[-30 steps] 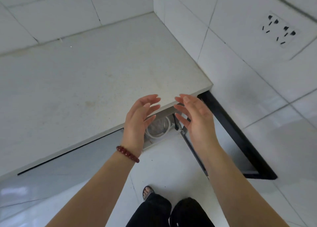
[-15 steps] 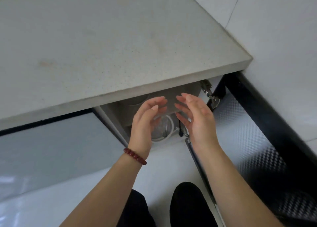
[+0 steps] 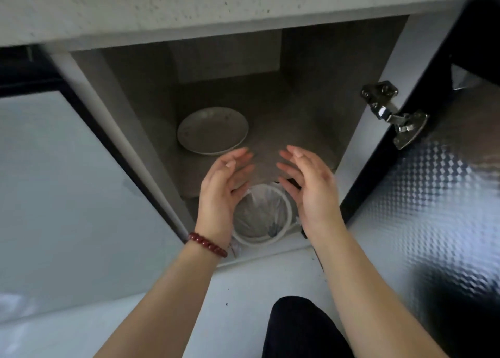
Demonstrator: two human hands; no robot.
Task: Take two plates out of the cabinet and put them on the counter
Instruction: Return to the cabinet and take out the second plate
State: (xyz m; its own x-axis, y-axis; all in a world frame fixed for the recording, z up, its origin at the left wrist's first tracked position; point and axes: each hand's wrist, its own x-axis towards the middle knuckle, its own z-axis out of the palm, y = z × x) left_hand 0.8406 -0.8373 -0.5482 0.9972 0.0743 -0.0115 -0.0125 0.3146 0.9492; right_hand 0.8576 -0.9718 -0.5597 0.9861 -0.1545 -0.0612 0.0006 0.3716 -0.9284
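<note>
A stack of pale plates [image 3: 212, 130] sits on the grey shelf [image 3: 297, 130] inside the open cabinet, toward its left side. How many plates are stacked I cannot tell. My left hand [image 3: 224, 187], with a red bead bracelet on the wrist, hovers just in front of and below the plates, fingers relaxed and empty. My right hand [image 3: 308, 187] is held beside it, palm facing inward, also empty. Neither hand touches the plates. The pale stone counter [image 3: 189, 3] runs across the top of the view above the cabinet.
A white-rimmed bin [image 3: 261, 217] lined with a plastic bag stands on the cabinet floor below the shelf, between my hands. The open door [image 3: 438, 195], with a metal hinge [image 3: 392, 111], swings out on the right. A closed frosted door [image 3: 67, 181] is on the left.
The view has dropped below the counter edge, and the cabinet's inside with the plates has come into sight. Both hands have moved forward to the shelf front, still empty.
</note>
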